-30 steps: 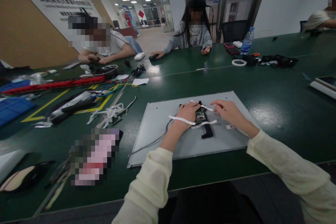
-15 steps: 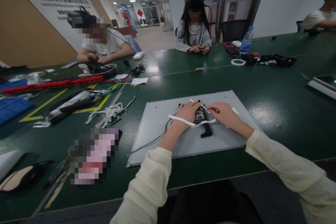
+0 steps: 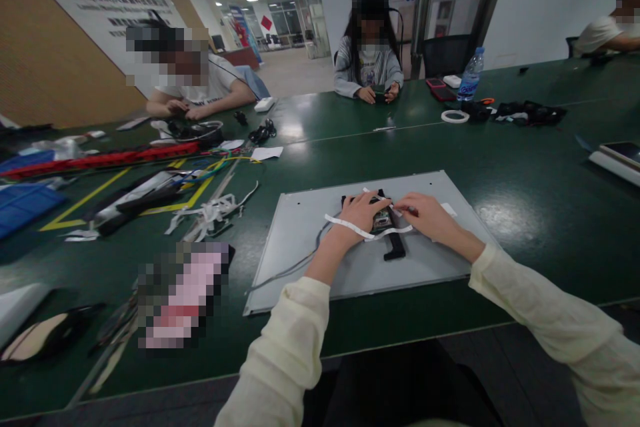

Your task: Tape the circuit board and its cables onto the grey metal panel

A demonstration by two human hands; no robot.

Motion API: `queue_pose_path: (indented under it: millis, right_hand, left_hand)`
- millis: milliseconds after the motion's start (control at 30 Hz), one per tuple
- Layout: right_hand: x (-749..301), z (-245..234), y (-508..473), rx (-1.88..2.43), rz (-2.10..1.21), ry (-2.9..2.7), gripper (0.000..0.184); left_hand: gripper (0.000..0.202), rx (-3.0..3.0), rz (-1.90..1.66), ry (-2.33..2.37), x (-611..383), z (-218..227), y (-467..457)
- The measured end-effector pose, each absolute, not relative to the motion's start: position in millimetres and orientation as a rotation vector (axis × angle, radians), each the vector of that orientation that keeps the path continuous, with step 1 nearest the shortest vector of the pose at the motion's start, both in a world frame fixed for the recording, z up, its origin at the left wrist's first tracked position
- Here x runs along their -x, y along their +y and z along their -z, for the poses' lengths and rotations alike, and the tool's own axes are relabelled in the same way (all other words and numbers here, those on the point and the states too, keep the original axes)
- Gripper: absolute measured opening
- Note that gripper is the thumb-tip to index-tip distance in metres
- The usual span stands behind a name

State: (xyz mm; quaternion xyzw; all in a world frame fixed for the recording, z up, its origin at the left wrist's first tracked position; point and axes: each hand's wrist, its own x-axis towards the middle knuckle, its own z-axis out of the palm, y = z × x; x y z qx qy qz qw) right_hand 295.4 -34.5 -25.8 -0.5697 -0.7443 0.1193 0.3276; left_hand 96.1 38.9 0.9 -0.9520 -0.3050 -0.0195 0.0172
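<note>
A black frame (image 3: 395,247) with a green circuit board (image 3: 383,219) lies on a pale grey panel (image 3: 295,247) in front of me. My left hand (image 3: 357,213) rests over the frame's left part, its fingers stretched out across the top. Its palm hides that side of the frame. At the frame's upper right, my right hand (image 3: 425,215) is closed in a pinch on a thin white strip. Another length of the white strip (image 3: 393,232) curves across the board and over my left wrist. Grey cables (image 3: 287,271) run out to the left from under my left hand.
Left of the panel lie a tangle of white strips (image 3: 215,215) and a phone with a pink blurred surface (image 3: 193,297). Farther off are a tape roll (image 3: 455,117) and a water bottle (image 3: 471,77). Two people sit across the table, another at far right.
The fingers of my left hand have spread slightly to the right over the board. My right hand stays almost in place, still pinching the strip.
</note>
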Motion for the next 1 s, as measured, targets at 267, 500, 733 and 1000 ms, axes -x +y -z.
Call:
queue_pose_path:
  millis: [267,500,733,1000]
  right_hand:
    - [-295.4,25.8,-34.6,1.499,-0.385,-1.915,0.025]
    - [-298.9,28.5,-31.3,1.555,-0.415,-1.871,0.025]
    - [-297.2,28.0,-32.2,1.633,-0.368,-1.869,0.023]
    - [-295.9,32.4,-29.4,1.604,-0.386,-1.84,0.019]
  left_hand:
    - [0.05,3.01,0.012,-0.993,-98.1,-3.5,39.4]
    - [0.052,3.02,0.038,-1.039,-98.6,-0.2,41.0]
    - [0.057,3.014,0.055,-1.029,-98.6,0.1,39.9]
    - [0.063,2.953,0.141,-1.155,-99.3,5.2,40.7]
